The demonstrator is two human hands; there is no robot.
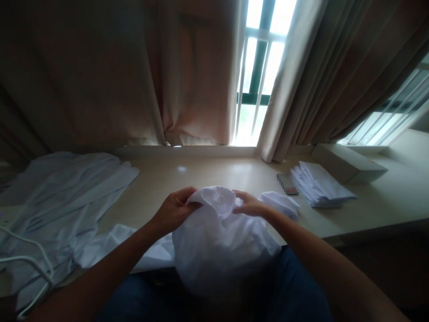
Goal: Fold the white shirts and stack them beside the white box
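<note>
A white shirt (224, 250) hangs bunched over the table's front edge and my lap, its collar-like top edge raised in front of me. My left hand (176, 206) pinches the left side of this edge between thumb and fingers. At the right side, my right hand (250, 204) has its fingers and thumb closed on the cloth. Part of the shirt's lower end is lost in shadow between my legs. More white cloth (152, 255) lies under my left forearm, and a sleeve-like piece (281, 203) shows beyond my right wrist.
White garments (67, 192) lie spread over the left of the table (154, 174). To the right are a folded white stack (323, 185), a small blurred-out item (288, 184) and a box (348, 163). White hangers (30, 259) are at lower left. Curtains (201, 80) hang behind.
</note>
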